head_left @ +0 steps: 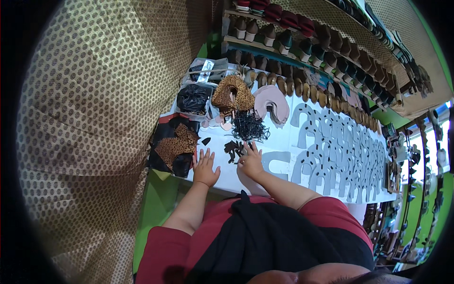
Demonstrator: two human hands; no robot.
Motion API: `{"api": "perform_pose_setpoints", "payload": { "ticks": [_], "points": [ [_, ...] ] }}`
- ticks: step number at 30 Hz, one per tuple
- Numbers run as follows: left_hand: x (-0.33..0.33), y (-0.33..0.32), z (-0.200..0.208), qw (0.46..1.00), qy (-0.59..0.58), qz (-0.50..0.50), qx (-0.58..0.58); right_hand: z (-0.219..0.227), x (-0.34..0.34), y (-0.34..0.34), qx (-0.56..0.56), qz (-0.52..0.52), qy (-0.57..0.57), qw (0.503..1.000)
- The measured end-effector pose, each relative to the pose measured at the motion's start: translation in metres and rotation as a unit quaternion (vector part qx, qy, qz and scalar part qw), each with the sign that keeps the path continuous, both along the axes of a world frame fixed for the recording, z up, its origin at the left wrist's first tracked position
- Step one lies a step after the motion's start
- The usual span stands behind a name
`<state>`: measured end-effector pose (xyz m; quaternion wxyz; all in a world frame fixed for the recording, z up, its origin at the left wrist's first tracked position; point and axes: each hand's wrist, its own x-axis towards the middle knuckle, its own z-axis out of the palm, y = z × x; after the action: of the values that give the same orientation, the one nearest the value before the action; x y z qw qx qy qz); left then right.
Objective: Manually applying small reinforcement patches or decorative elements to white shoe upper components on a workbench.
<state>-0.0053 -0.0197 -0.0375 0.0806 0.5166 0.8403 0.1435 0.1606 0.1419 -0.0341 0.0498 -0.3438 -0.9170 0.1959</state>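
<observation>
My left hand [205,170] lies flat on the white tabletop with its fingers spread. Beside its fingertips sits a small black scrap [206,141]. My right hand [251,164] rests at the edge of a small pile of dark strips [232,150], its fingers apart; whether a fingertip touches a strip is hard to make out. Just right of that hand lies a grey U-shaped piece [279,155]. Many similar grey curved pieces [341,146] cover the table to the right, several with small dark strips on them. Behind the pile is a tangle of black thin strips [249,127].
Leopard-print pieces [177,146] lie on black material at left. Farther back are stacked leopard-print curved pieces [228,97], pale pink curved pieces [272,102] and a clear bin with black plastic [194,98]. Shoe lasts [302,89] line the back edge, below shoe shelves [279,40].
</observation>
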Motion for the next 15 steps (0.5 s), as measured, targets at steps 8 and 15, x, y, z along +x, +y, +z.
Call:
{"api": "perform_pose_setpoints", "payload": {
  "ticks": [8,15],
  "points": [
    [0.002,0.003,0.004,1.000,-0.007,0.000,-0.002,0.023,0.039,0.066,0.038,0.091,-0.103,0.990],
    [0.001,0.001,0.000,1.000,0.004,0.000,0.003,0.047,0.076,0.102,0.004,0.102,-0.192,0.976]
  ]
}}
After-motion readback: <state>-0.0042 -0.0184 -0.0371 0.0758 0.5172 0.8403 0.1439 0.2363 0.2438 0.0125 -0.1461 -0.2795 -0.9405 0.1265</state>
